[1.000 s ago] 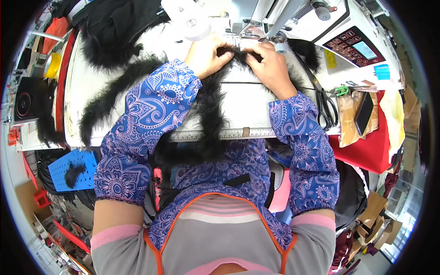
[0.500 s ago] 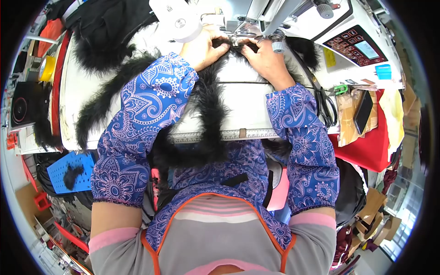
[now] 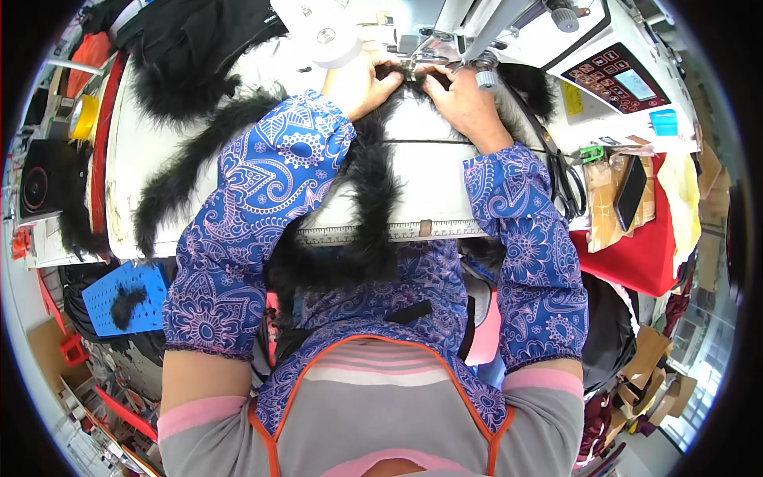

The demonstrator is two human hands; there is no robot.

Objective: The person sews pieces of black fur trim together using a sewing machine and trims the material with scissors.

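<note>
A long black fur strip (image 3: 373, 187) runs up the white table to the needle area of the sewing machine (image 3: 445, 48). At its upper end my left hand (image 3: 362, 83) pinches the fur between thumb and fingers, just left of the presser foot. Close by on the right, my right hand (image 3: 465, 103) grips the same strip with thumb and forefinger. The strip's lower part hangs over the table's front edge onto my lap. Fur and fingers hide the exact stitching point.
More black fur (image 3: 187, 163) and black cloth (image 3: 199, 48) lie at the left. Black scissors (image 3: 566, 187) rest right of my right forearm, near a phone (image 3: 629, 193). The machine's control panel (image 3: 616, 83) is at upper right. A ruler (image 3: 437, 229) edges the table.
My left hand and forearm have shifted slightly to the right, closer to my right hand. The fur strip has moved a little with them. My right hand stays nearly in place.
</note>
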